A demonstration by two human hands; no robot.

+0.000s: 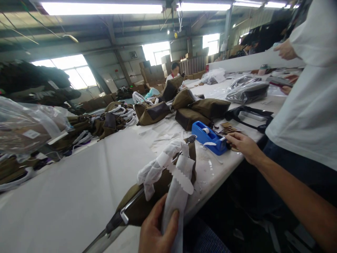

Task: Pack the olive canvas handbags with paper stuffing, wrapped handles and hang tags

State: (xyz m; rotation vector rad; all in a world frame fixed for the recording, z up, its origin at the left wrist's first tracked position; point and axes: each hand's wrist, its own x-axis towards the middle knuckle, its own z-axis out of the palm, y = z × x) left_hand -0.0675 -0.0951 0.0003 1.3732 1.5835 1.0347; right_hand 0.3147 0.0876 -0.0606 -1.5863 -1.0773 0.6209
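Note:
My left hand is closed around a strap wrapped in white paper, at the lower middle. The strap belongs to an olive-green bag lying on the table, with a zipper along it and a paper-wrapped handle on top. A toothed white strip lies across the wrapped strap. At the right, my right hand pinches the end of the tape at the cutting edge of a blue tape dispenser.
More olive bags are piled behind the dispenser, beside brown tags. Plastic-wrapped goods lie farther back. A co-worker in a white shirt stands close on the right. The white table has its near edge below the dispenser.

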